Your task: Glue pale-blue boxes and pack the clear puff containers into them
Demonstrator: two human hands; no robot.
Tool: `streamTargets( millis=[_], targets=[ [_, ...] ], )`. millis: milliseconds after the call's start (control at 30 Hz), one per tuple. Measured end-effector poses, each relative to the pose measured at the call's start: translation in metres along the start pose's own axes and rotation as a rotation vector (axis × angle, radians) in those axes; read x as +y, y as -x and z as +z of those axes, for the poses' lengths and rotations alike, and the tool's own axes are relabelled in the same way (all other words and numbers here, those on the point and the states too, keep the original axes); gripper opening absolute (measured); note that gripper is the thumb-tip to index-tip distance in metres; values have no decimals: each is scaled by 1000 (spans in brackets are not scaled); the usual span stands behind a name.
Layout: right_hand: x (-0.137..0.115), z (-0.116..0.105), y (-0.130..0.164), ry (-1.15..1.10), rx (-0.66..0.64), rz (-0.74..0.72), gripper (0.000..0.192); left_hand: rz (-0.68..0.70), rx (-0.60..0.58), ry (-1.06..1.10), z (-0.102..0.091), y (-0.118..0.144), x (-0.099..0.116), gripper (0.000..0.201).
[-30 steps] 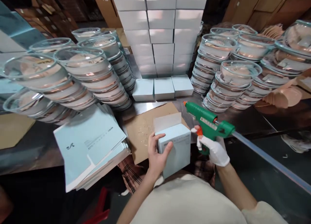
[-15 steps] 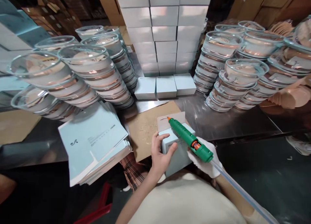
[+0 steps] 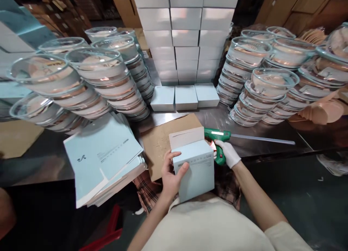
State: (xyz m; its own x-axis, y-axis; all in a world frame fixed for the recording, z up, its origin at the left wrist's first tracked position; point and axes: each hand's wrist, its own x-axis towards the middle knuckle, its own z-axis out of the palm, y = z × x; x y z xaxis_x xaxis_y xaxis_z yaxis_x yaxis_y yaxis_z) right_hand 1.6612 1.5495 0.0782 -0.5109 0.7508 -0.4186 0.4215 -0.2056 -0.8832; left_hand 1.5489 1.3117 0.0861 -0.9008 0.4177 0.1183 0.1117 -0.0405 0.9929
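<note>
A pale blue cardboard box (image 3: pixel 197 171) stands in front of my body, its far flap (image 3: pixel 187 136) raised and its printed side facing me. My bare left hand (image 3: pixel 172 173) grips the box at its left side, thumb on the front face and fingers behind the top edge. In a white glove, my right hand (image 3: pixel 227 153) is wrapped round the handle of a green glue gun (image 3: pixel 220 135), just right of the box. The gun's tip is hidden behind the box. A long clear glue stick (image 3: pixel 263 139) sticks out of its back end to the right.
A brown cardboard sheet (image 3: pixel 154 149) lies on the metal table (image 3: pixel 225 116). Flattened blue boxes (image 3: pixel 100 156) are piled at left. Stacks of glass bowls (image 3: pixel 95 73) (image 3: pixel 252 80) stand on both sides. Three closed boxes (image 3: pixel 186 97) sit before a tall box wall (image 3: pixel 186 37).
My right hand has swung the glue gun from above the box down to its right side, turning it sideways. My left hand and the box have shifted slightly, and the box's printed face now shows.
</note>
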Motion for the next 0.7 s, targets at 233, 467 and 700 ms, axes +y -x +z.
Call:
streamTargets(
  millis=[233, 467, 700],
  targets=[
    [-35, -13, 15, 189, 100, -239, 32, -85, -58, 99, -1, -3, 5, 51],
    [-48, 20, 24, -221, -395, -277, 64, -25, -122, 175, 4, -6, 2, 52],
    [-60, -6, 29, 131, -713, -868, 64, 117, -135, 251, -1, -21, 3, 55]
  ],
)
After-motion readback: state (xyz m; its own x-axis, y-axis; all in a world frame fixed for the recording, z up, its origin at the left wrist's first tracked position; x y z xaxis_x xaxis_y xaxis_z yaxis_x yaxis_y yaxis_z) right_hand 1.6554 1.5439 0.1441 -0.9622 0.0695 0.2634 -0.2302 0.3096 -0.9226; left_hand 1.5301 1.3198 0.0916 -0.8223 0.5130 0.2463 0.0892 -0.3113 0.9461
